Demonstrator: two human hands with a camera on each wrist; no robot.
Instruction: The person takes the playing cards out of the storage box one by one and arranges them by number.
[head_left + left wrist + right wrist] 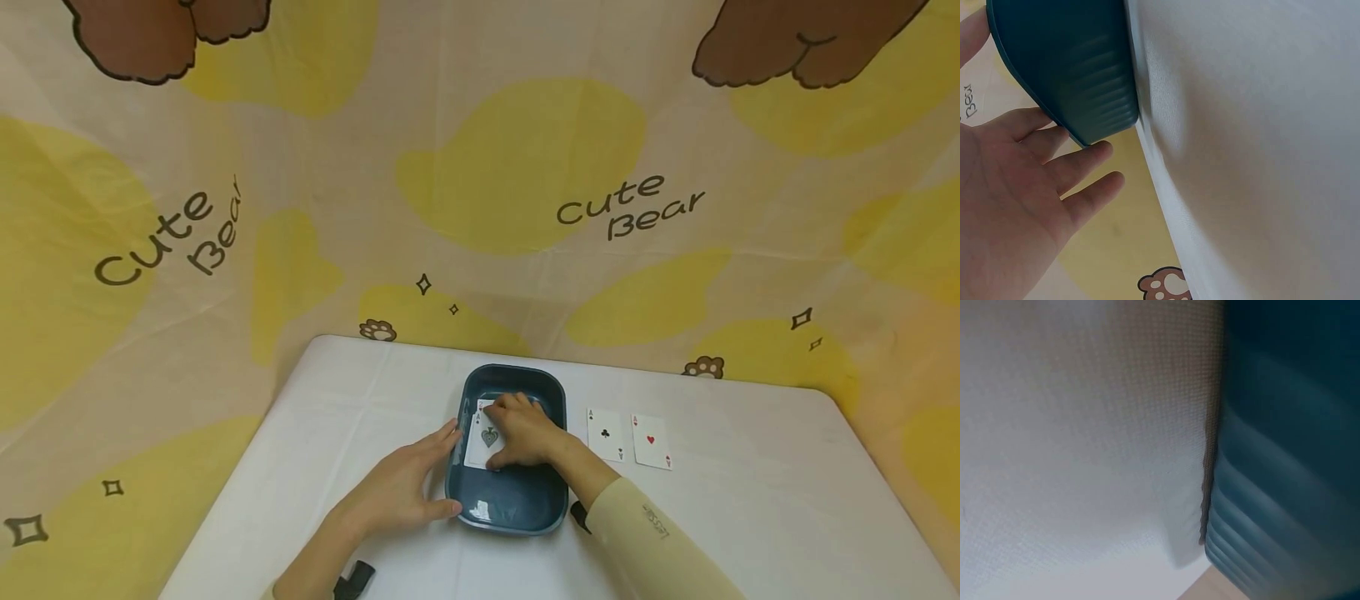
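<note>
A dark blue tray with rounded corners stands on the white table. Inside it lies an ace of spades, face up, over another card whose red-marked corner shows above. My right hand reaches into the tray and pinches the ace of spades, thumb at its near edge and fingers at its far edge. In the head view my left hand is at the tray's left side, fingertips and thumb against the rim. The left wrist view shows the left hand's fingers loosely extended along the tray's wall.
Right of the tray, an ace of clubs and an ace of hearts lie face up side by side. The white table ends at a yellow patterned cloth behind. The right wrist view shows the tray's ribbed wall.
</note>
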